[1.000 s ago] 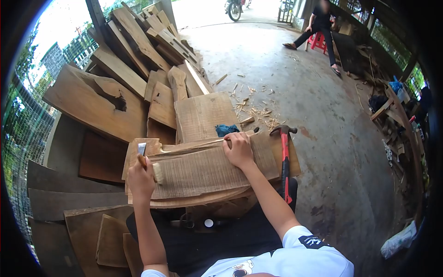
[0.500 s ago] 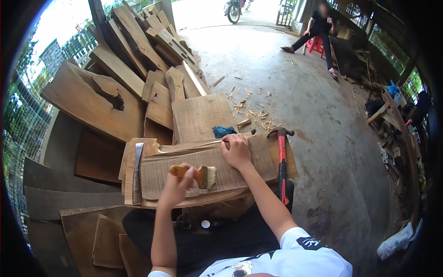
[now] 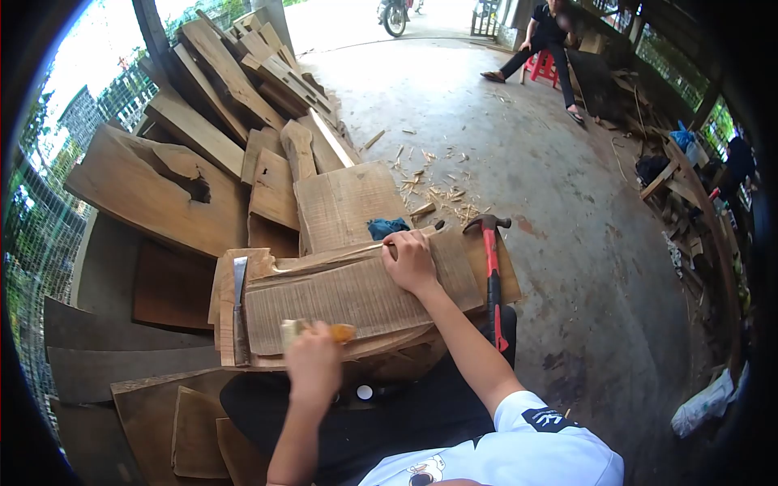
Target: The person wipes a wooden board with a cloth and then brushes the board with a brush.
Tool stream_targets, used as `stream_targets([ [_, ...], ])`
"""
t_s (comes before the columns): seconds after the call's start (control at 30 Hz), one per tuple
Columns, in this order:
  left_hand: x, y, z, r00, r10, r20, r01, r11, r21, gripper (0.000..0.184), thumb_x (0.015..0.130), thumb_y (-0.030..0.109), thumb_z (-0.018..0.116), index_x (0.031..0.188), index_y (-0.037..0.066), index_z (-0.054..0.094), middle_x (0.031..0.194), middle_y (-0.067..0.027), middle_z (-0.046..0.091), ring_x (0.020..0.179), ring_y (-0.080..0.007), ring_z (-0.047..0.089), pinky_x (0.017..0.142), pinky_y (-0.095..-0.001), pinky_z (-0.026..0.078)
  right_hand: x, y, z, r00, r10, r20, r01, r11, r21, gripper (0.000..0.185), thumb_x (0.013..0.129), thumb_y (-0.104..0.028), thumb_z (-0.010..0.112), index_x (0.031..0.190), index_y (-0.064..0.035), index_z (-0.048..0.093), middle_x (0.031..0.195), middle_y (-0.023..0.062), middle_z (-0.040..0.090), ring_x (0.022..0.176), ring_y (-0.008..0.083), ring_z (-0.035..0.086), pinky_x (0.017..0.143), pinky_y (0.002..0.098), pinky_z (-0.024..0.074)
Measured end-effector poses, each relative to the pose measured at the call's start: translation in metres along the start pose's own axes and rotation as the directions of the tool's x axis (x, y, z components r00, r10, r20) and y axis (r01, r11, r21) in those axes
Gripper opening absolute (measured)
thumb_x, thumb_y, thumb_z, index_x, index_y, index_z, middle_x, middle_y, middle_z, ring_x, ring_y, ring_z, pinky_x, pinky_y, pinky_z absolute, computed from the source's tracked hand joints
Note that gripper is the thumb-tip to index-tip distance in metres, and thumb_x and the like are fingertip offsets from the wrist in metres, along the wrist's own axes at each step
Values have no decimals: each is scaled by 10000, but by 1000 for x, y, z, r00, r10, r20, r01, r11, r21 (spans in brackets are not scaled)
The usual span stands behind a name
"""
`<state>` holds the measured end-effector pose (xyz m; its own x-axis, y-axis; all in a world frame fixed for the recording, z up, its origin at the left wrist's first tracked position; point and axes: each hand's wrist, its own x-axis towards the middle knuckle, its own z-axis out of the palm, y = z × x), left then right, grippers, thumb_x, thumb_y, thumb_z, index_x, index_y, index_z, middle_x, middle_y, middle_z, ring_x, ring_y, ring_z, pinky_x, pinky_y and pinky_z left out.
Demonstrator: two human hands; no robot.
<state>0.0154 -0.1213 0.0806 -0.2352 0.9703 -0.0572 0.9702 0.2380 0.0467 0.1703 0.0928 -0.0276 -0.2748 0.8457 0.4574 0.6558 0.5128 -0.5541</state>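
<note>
My left hand (image 3: 314, 364), blurred by motion, is closed on a brush (image 3: 342, 333) over the near edge of the ridged wooden board (image 3: 324, 296); the pale bristles point left. My right hand (image 3: 411, 261) rests on the board's far side, fingers curled over its edge. A chisel (image 3: 240, 312) with a metal blade lies at the board's left end. Across the right end lies a red and black hammer (image 3: 492, 275), its head away from me. A crumpled blue cloth (image 3: 387, 227) sits just beyond my right hand.
Wooden slabs (image 3: 154, 186) and planks (image 3: 235, 81) lean in a stack at the left. Wood chips (image 3: 438, 194) are scattered over the concrete floor (image 3: 567, 243). A person (image 3: 551, 40) sits on a red stool at the back right. Scrap wood (image 3: 681, 190) lines the right side.
My left hand swept the brush right across the board, then back left and nearer to me, its bristles now pointing left. The chisel beside it is uncovered. My right hand stays on the board.
</note>
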Motion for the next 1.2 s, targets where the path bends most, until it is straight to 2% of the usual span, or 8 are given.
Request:
stream_targets([
  [0.17,6,43,0,905,404,-136,-420,788,-451,194,1017,216,591,1000,26,626,819,-186,679,773,-305,720,700,-425,554,-1,1,0,1000,8,2,-8,1000,2,158,890,-224,678,969,-96,725,1039,94,729,1070,297,629,1016,443,440],
  [0.3,23,-4,-6,986,142,89,-12,592,-806,357,1076,315,533,1015,20,725,760,-192,701,719,-350,709,689,-420,536,0,3,3,1000,2,-13,-2,1000,0,157,888,-226,679,964,-95,721,1035,96,725,1064,301,626,1013,445,440],
  [0.4,19,-69,7,994,-97,47,86,452,-888,377,1089,276,511,962,-25,699,796,-138,718,760,-175,684,697,-353,522,0,3,2,1000,-15,-12,15,1000,-12,155,888,-228,671,938,-87,710,993,103,719,1040,310,621,1001,453,441],
  [0.53,7,-63,-28,952,-242,-187,208,961,-180,205,1015,201,568,1014,14,652,872,-211,718,860,-417,701,732,-522,537,-3,1,3,999,5,-33,-5,1000,3,131,882,-205,676,911,-84,719,985,118,729,1041,327,638,989,465,459],
  [0.77,9,7,1,967,242,-83,-256,913,-317,218,929,170,699,966,23,543,921,-210,655,876,-418,677,752,-517,540,3,1,-1,1000,-19,-3,19,1000,-13,158,888,-214,661,951,-82,720,1017,105,725,1060,307,631,999,442,453],
  [0.9,18,-43,-8,994,-98,-53,57,858,-511,218,999,222,566,912,23,557,801,-210,670,811,-427,687,715,-536,537,1,2,-1,1000,-16,-7,16,1000,-5,160,889,-216,667,951,-80,725,1022,103,730,1050,306,634,992,440,459],
  [1.0,19,-69,-18,951,-228,-207,185,960,-208,191,984,200,596,951,18,550,867,-213,673,837,-423,699,706,-534,554,1,-2,-3,1000,16,-13,-16,1000,-11,147,883,-216,680,940,-88,728,1011,93,734,1052,306,637,1000,443,457],
  [1.2,29,1,9,995,14,-98,-44,951,-307,210,935,161,676,986,8,542,893,-253,644,898,-448,688,740,-533,565,0,-1,0,999,-7,-39,7,1000,-15,140,884,-210,678,944,-92,727,1028,96,735,1062,306,636,1009,448,450],
])
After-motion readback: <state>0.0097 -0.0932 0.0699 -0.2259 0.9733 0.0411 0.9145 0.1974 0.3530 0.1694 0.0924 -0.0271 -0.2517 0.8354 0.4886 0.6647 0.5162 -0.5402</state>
